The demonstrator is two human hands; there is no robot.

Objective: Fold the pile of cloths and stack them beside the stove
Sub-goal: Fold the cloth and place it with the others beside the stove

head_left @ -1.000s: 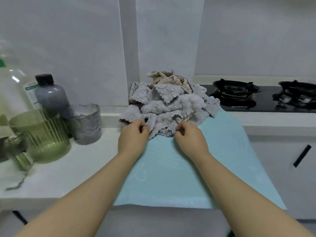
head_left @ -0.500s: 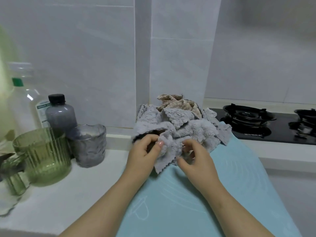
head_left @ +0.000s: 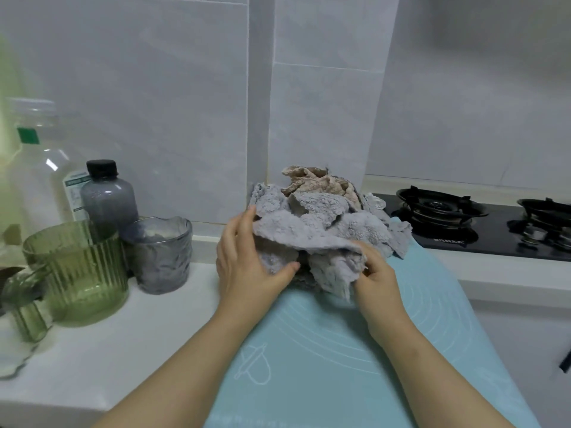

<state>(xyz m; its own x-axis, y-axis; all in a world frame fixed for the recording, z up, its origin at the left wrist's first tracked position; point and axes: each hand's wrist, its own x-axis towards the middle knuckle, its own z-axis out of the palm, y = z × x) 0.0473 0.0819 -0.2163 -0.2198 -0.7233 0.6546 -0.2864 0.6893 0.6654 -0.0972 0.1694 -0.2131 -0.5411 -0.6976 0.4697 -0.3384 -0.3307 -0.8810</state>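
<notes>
**1 grey cloth being worked loose from the heap**

Crumpled pile of grey and beige fleecy cloths [head_left: 336, 211] sits at the far end of the pale teal silicone mat [head_left: 340, 350]. It lies against the tiled wall, just left of the black glass gas stove [head_left: 457, 223]. Nothing folded yet; no stack beside the stove.

Left hand [head_left: 247, 264]: grip clamped on the left edge of the uppermost grey fleecy cloth [head_left: 296, 233], fingers over, thumb under. Right hand [head_left: 375, 282]: grip closed on what looks like the same cloth's near right edge, fingertips buried in the fleece.

Judgement: 2 spread holds on 1 sheet, likely so it peels off without dragging its neighbours. Task barely begun. The mat's bare near half probably serves as the folding surface.

White bench [head_left: 108, 335] on the left carries a green ribbed glass jug [head_left: 77, 267], a grey textured glass tumbler [head_left: 163, 254] and a grey plastic bottle with black cap [head_left: 108, 199]. All stand near the left arm; a wide pull could knock them.
</notes>
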